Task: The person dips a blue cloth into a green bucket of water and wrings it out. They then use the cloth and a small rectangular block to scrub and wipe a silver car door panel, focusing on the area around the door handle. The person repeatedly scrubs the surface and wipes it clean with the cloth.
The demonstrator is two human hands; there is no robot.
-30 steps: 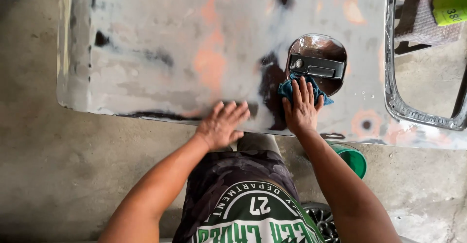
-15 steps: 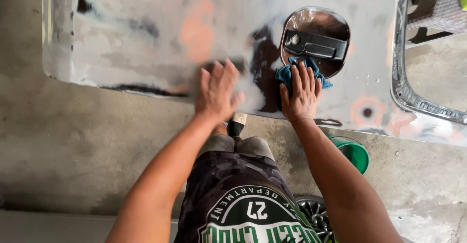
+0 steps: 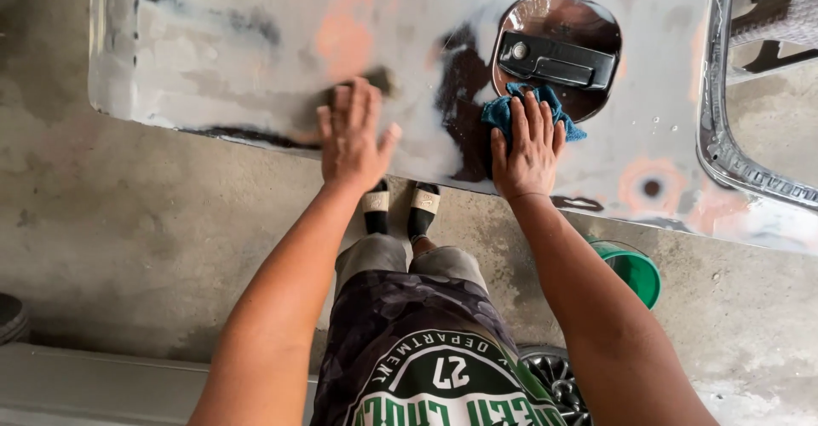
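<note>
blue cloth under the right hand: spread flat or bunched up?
Bunched. The blue cloth sits crumpled under the right hand, folds poking out past the fingers beside the door handle. The left hand lies flat on the bare panel.
</note>
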